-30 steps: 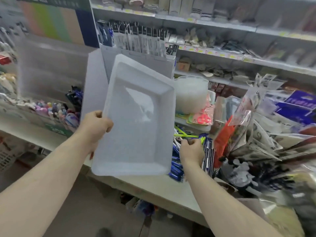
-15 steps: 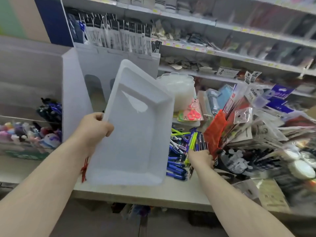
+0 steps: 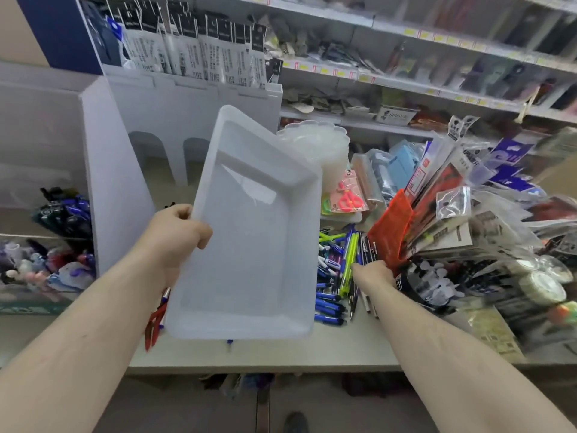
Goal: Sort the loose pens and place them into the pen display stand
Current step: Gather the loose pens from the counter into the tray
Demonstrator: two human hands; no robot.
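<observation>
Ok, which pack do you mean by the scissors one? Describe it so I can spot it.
Start from the translucent tray that the left hand holds up. Just right of its upper right corner, below the stack of clear scalloped dishes, lies the scissors pack. It alone shows bright pink handles.

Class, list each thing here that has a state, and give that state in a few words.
Left hand: grips the tray's edge.
Plastic tray: empty, held tilted above the counter.
Right hand: on the loose pens; grasp unclear.
Loose pens: unsorted heap on the counter.
</observation>
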